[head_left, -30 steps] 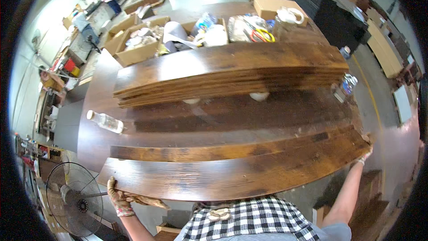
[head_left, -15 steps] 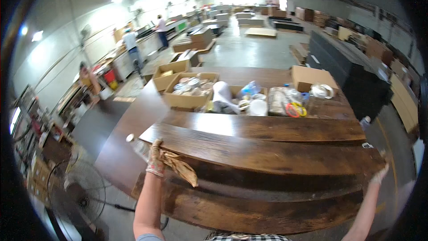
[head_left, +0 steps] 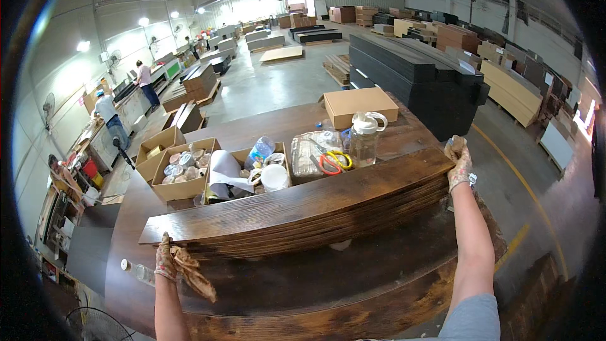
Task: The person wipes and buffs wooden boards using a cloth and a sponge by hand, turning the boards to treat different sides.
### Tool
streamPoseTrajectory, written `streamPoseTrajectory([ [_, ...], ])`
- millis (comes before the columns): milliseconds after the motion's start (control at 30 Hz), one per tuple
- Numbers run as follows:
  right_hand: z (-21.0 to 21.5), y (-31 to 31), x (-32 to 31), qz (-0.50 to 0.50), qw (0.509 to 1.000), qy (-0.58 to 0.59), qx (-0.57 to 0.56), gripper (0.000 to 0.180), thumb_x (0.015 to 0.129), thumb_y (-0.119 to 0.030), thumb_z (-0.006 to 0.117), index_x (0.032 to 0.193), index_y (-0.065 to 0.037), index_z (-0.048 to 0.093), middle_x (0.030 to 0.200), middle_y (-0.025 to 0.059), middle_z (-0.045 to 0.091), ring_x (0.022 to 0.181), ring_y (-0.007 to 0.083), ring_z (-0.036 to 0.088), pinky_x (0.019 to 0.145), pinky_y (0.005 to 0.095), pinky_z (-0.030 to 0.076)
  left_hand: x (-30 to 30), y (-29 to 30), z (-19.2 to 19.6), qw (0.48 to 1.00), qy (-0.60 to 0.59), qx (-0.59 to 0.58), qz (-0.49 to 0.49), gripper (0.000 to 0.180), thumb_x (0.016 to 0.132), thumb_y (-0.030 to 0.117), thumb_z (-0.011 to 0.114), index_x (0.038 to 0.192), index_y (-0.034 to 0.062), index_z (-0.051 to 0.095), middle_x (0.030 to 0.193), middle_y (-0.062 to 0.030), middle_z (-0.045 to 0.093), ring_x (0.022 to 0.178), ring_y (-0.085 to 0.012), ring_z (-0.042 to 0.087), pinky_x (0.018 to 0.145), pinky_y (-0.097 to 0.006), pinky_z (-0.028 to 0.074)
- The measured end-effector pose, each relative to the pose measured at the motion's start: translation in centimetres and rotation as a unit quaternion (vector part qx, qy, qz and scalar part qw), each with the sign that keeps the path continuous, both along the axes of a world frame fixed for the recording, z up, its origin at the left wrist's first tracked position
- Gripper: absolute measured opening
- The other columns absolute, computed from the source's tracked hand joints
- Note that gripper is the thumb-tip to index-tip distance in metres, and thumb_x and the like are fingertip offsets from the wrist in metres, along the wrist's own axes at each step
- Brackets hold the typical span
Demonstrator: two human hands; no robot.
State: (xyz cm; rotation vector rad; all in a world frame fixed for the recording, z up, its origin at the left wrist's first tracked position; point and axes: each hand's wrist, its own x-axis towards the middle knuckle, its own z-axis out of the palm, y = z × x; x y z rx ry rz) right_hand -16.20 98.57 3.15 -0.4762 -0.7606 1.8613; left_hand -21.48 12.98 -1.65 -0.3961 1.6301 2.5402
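A long dark-brown wooden board [head_left: 297,201] lies on top of a stack of similar boards [head_left: 328,230], its ends roughly lined up with theirs. At its left end is my gloved left hand [head_left: 165,260], closed around a crumpled brown rag [head_left: 194,273] with the fingers against the board's near edge. My gloved right hand [head_left: 459,163] grips the right end, fingers bent over the corner. A clear bottle with a white cap [head_left: 139,271] lies beside my left hand. Nearer to me, another brown board [head_left: 328,316] lies on the work surface.
Behind the stack stand open cartons with round rolls [head_left: 187,163], a white tub [head_left: 274,178], scissors [head_left: 334,161], a clear jug [head_left: 363,142] and a closed cardboard box [head_left: 360,106]. Black panels [head_left: 410,82] are piled farther right. Two people work at the left wall.
The board in my hands has moved away from me onto the stack, and the boards now sit together. My right hand has moved forward to the far right corner. The view has swung right.
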Motion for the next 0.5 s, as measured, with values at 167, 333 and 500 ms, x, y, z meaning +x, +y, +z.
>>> streamPoseTrajectory([
  [167,1.6,-2.5,0.8,-0.068,0.982,-0.15,0.097,0.038,0.092,-0.035,0.06,0.117,-0.009,0.05,0.102,0.0094,0.063,0.084,0.0182,0.064,0.067,0.0311,0.054,0.0,0.7,-0.2,0.995,-0.037,-0.079,0.044,0.045,0.091,0.047,0.055,0.108,0.0054,0.059,0.09,-0.0086,0.066,0.064,-0.021,0.063,0.053,-0.033,0.055],
  [333,2.3,-6.5,2.5,-0.036,0.969,-0.082,0.23,0.033,0.098,-0.029,0.048,0.125,-0.009,0.05,0.111,0.0056,0.061,0.097,0.0157,0.058,0.081,0.0298,0.049,-0.1,2.1,1.5,0.92,-0.068,-0.38,0.07,0.059,0.088,0.06,0.05,0.101,0.003,0.063,0.079,-0.0114,0.066,0.058,-0.0243,0.062,0.05,-0.035,0.049],
  [500,4.8,-15.6,5.7,0.208,0.887,-0.127,0.393,0.03,0.098,-0.024,0.047,0.122,-0.007,0.054,0.11,0.0039,0.06,0.1,0.015,0.057,0.087,0.0314,0.047,0.2,3.1,2.6,0.702,-0.064,-0.708,0.05,0.077,0.088,0.067,0.034,0.091,-0.0017,0.069,0.098,-0.025,0.065,0.096,-0.0394,0.062,0.083,-0.047,0.046],
])
